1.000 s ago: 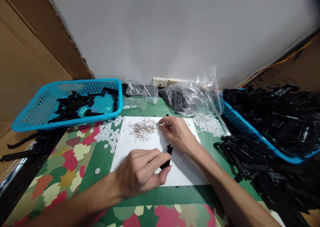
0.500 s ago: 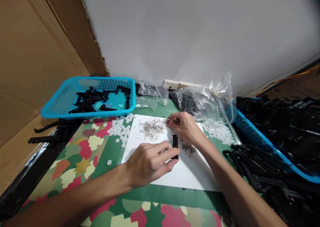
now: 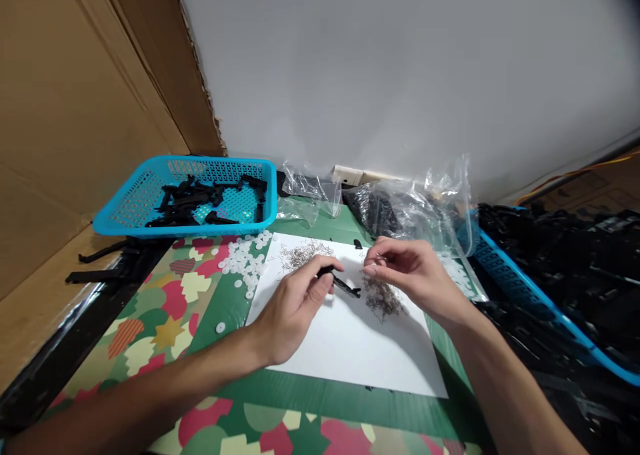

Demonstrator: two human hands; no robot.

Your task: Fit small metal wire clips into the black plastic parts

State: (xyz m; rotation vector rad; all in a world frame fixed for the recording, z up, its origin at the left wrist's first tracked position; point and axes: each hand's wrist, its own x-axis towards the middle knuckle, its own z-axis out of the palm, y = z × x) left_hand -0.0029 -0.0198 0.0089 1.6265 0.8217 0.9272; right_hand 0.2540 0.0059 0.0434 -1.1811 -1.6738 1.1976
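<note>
My left hand (image 3: 295, 305) pinches a small black plastic clip (image 3: 343, 283) and holds it raised over the white sheet (image 3: 350, 345). My right hand (image 3: 413, 275) is lifted beside it, thumb and fingertips pinched on a tiny metal spring that is barely visible. The two hands are close, with the clip's end pointing toward the right fingers. A heap of small metal springs (image 3: 303, 253) lies at the sheet's far edge, and a second heap (image 3: 383, 300) lies under my right hand. White plastic discs (image 3: 243, 260) are scattered left of the sheet.
A blue basket (image 3: 150, 201) with black parts stands at the back left. Clear plastic bags (image 3: 400, 208) lie behind the sheet. At right, another blue basket (image 3: 505, 265) overflows with black parts (image 3: 565, 248). Cardboard (image 3: 75, 108) walls the left side. More black parts (image 3: 115, 261) lie below the left basket.
My right hand left the far spring heap and rose toward the middle with a spring. My left hand lifted the black clip off the sheet and turned it toward the right hand.
</note>
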